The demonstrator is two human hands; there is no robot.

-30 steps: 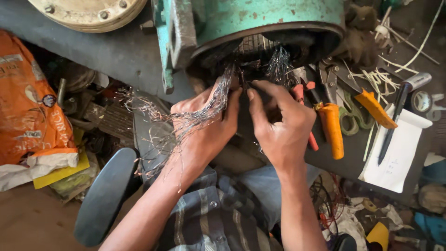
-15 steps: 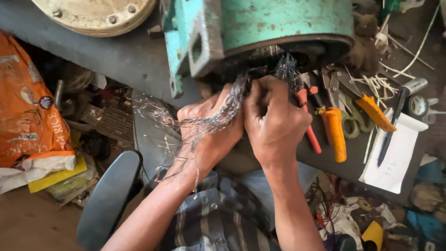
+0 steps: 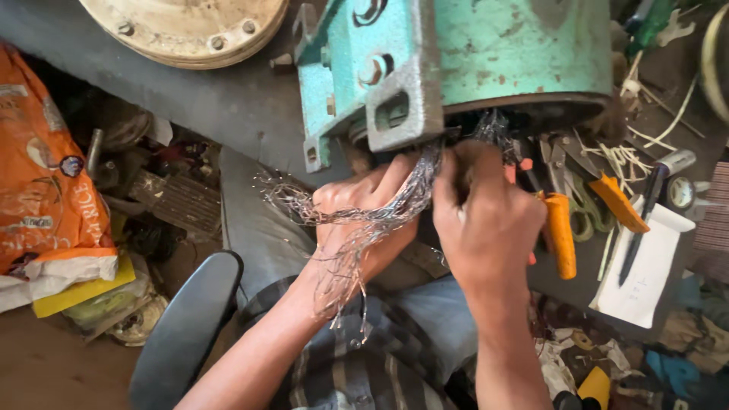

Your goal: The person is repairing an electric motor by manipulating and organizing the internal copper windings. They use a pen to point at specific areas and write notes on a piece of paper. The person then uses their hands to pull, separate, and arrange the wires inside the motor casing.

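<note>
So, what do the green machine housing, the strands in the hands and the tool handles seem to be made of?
Green housing: probably cast metal, painted, with chipped, rusty patches and a bolt. Strands: thin bare wire, dull silvery, kinked and frayed; both the left hand and right hand grip it. Orange tool handles: likely plastic or rubber, smooth and matte.

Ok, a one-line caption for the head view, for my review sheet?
Left hand and right hand grip a bundle of thin wire strands at the open end of a green motor housing.
</note>
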